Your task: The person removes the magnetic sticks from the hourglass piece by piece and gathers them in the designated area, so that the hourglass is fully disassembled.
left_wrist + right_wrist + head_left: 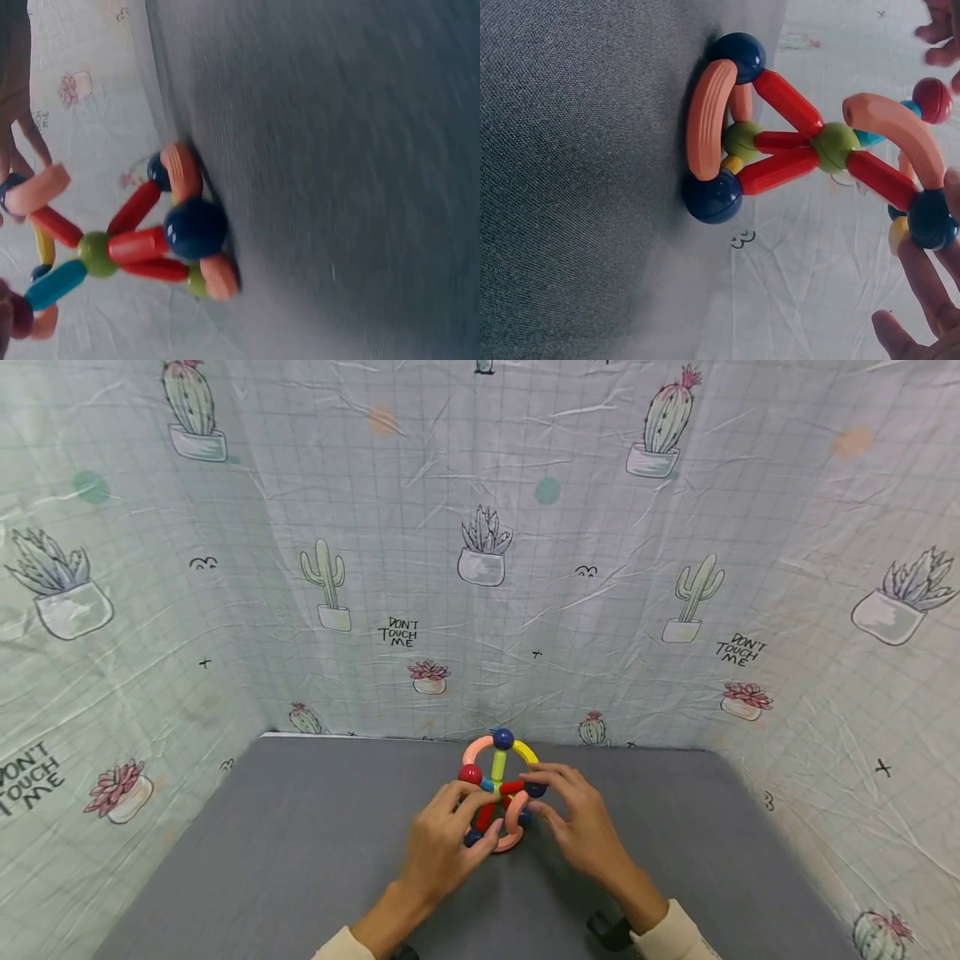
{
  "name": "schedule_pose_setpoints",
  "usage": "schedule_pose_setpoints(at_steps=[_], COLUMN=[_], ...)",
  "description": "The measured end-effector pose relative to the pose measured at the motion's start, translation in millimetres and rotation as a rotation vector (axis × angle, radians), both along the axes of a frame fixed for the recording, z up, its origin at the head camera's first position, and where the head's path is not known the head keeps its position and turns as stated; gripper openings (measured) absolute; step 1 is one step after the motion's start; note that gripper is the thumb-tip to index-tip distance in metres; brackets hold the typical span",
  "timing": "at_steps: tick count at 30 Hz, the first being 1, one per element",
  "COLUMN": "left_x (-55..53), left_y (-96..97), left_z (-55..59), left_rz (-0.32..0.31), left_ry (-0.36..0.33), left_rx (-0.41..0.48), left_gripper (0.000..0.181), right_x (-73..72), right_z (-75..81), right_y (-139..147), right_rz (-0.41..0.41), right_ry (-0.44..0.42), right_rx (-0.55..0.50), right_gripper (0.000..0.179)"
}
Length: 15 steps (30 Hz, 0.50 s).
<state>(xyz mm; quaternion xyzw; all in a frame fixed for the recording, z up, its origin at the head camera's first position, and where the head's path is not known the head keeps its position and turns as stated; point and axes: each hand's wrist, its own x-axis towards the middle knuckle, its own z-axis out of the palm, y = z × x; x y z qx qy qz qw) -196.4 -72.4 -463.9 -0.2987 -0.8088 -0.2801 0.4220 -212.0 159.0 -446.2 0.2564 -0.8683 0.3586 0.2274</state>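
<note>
A ball-and-stick magnetic toy frame (784, 172) stands upright on the grey tabletop, with red straight rods meeting at a green ball (835, 148). My right hand (588, 827) pinches a dark blue ball (932, 219) on the frame's right side. From that ball a pink curved rod (904, 131) arches out, its far end attached to nothing. On the left, my left hand (442, 839) has its fingers close to a red ball (470, 772), thumb and fingers spread apart. A fingertip overlaps this ball in the left wrist view; whether it touches is unclear. Another dark blue ball (503, 739) tops the frame.
The grey tabletop (315, 827) extends to both sides of the frame. Cactus-printed cloth (420, 577) hangs behind the table and along its sides. A dark wrist strap piece (609, 932) sits near the right sleeve.
</note>
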Motion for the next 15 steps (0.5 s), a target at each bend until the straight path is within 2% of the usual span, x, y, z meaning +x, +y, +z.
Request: schedule_pose_setpoints(at_steps=[4, 7, 10, 15], left_x=[1.1, 1.3, 0.1, -4.8], left_y=[9.4, 15.1, 19.8, 25.2], left_z=[-6.7, -10.6, -13.5, -16.7], left_rz=[-0.032, -0.049, -0.044, -0.002], left_ry=[-0.144, -0.219, -0.233, -0.195], left_rx=[0.064, 0.079, 0.057, 0.033], left_gripper=[0.040, 0.043, 0.044, 0.044], right_x=[0.9, 0.9, 1.5, 2.4], right_z=[0.5, -1.1, -1.8, -1.2], right_y=[1.3, 0.9, -0.3, -2.7], right_rz=[0.006, 0.008, 0.010, 0.027], right_ry=[-0.012, 0.007, 0.031, 0.062], right_rx=[-0.002, -0.010, -0.022, -0.043], right_gripper=[0.045, 0.047, 0.049, 0.049])
